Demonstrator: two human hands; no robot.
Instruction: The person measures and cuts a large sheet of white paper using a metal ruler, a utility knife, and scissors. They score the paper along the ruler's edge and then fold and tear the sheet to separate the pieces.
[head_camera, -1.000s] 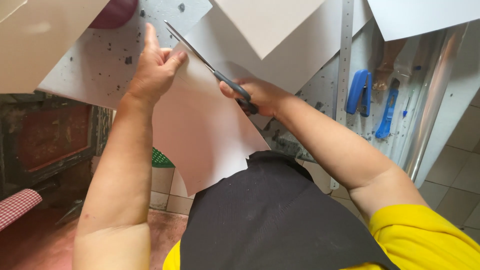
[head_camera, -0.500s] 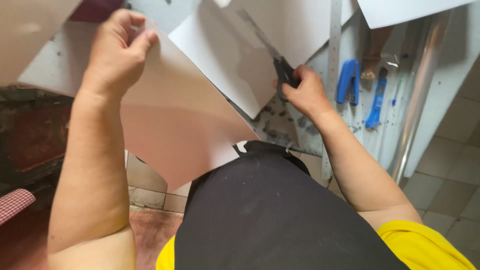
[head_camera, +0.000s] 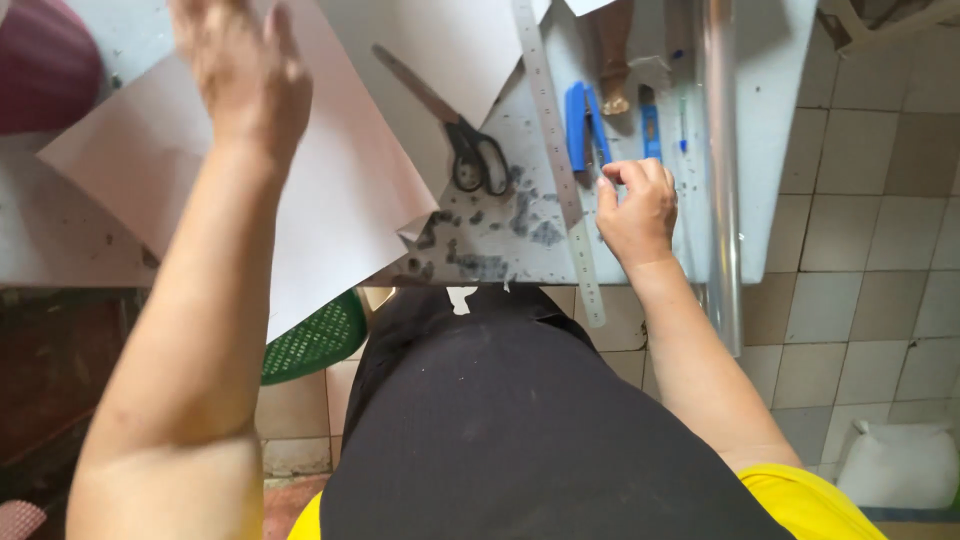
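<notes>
Scissors (head_camera: 470, 150) are lying set down on paper (head_camera: 330, 200); left hand (head_camera: 245, 75), fingers spread, is hovering over it while right hand (head_camera: 635, 205) is curling, empty, beside ruler (head_camera: 560, 160), seemingly between cuts.

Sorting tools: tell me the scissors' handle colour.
Black, on the metal-bladed scissors; head view shows it best.

We see our left hand (head_camera: 245, 75) spread flat on a pale sheet (head_camera: 330, 190); black-handled scissors (head_camera: 455, 125) lie released beside a steel ruler (head_camera: 560, 170). Our right hand (head_camera: 635, 205), fingers curled, hovers near a blue stapler (head_camera: 582, 125).
</notes>
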